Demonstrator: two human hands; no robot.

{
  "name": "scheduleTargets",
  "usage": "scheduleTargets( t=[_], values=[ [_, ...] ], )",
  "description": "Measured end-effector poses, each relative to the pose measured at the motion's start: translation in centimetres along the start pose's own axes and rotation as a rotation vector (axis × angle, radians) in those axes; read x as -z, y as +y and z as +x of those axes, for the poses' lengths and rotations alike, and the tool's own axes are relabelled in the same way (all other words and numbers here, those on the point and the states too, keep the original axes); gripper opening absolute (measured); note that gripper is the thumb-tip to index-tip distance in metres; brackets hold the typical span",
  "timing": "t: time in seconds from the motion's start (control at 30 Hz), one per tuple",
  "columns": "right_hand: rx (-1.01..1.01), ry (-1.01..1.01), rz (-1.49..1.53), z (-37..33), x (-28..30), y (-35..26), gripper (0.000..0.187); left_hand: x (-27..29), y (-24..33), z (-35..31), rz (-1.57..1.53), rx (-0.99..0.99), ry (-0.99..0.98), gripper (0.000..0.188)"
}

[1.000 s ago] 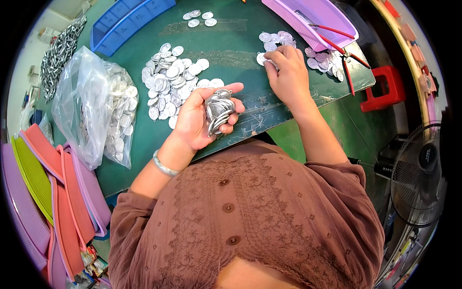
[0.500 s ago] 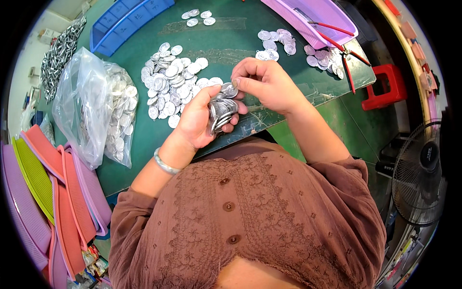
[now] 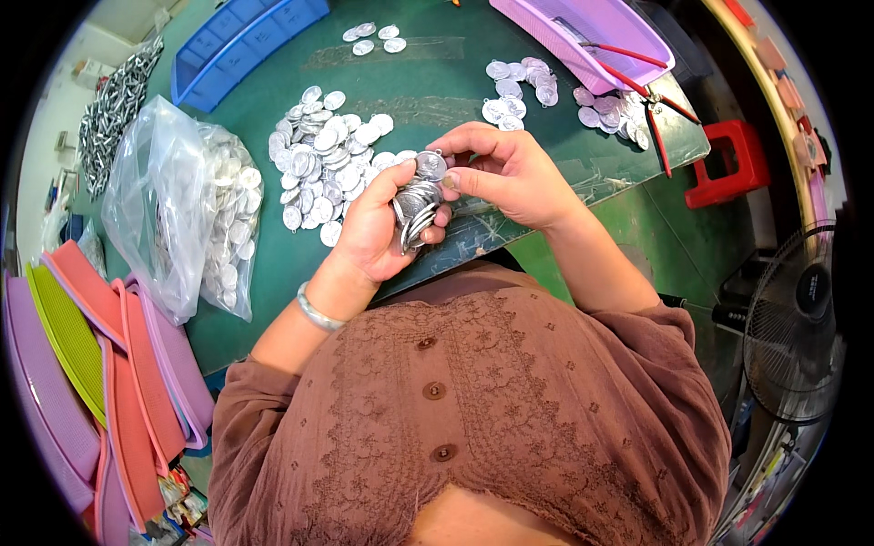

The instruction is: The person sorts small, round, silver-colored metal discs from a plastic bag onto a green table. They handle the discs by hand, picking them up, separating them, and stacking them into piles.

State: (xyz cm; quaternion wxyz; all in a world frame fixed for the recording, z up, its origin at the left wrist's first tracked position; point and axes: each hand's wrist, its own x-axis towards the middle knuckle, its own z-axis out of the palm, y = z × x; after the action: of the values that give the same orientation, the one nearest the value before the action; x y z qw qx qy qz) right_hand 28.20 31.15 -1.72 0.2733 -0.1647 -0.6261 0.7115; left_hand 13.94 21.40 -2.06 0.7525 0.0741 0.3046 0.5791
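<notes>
A stack of round silver medallions [image 3: 417, 207] lies in my left hand [image 3: 371, 229], its fingers curled round them from below. One medallion [image 3: 431, 166] stands face up at the top of the stack, by the left thumb. My right hand [image 3: 514, 177] has thumb and index finger at this medallion's right and upper edges, closed about it; the other fingers are bent and partly hidden. Just beyond the left hand, a loose heap of the same medallions [image 3: 323, 150] spreads over the green table [image 3: 437, 68]. Small loops show on some rims.
At left are a clear plastic bag [image 3: 150, 205] of medallions, stacked coloured baskets [image 3: 68, 341] and a blue divided bin [image 3: 241, 50]. Smaller medallion groups [image 3: 510, 86] lie far right, near a purple basket [image 3: 555, 41] and red-handled pliers [image 3: 651, 109]. A red stool [image 3: 728, 164] and fan [image 3: 792, 318] stand rightward.
The right fingers have spread a little from a tight pinch, and the top medallion now shows its face more fully. The left hand stays nearly in place with its stack.
</notes>
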Motion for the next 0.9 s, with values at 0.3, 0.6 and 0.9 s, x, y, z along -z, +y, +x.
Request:
scheduleTargets(
  t=[0.3, 0.6, 0.9],
  values=[
    [0.091, 0.032, 0.015, -0.14, -0.30, 0.30, 0.018, 0.38, -0.37, 0.42, -0.102, 0.025, -0.049, 0.029],
    [0.020, 0.065, 0.086, -0.03, -0.20, 0.14, 0.014, 0.31, -0.31, 0.26, -0.030, 0.014, -0.079, 0.032],
    [-0.123, 0.077, 0.139, 0.02, 0.30, 0.47, 0.014, 0.34, -0.17, 0.03, -0.005, 0.023, -0.078, 0.032]
  ],
)
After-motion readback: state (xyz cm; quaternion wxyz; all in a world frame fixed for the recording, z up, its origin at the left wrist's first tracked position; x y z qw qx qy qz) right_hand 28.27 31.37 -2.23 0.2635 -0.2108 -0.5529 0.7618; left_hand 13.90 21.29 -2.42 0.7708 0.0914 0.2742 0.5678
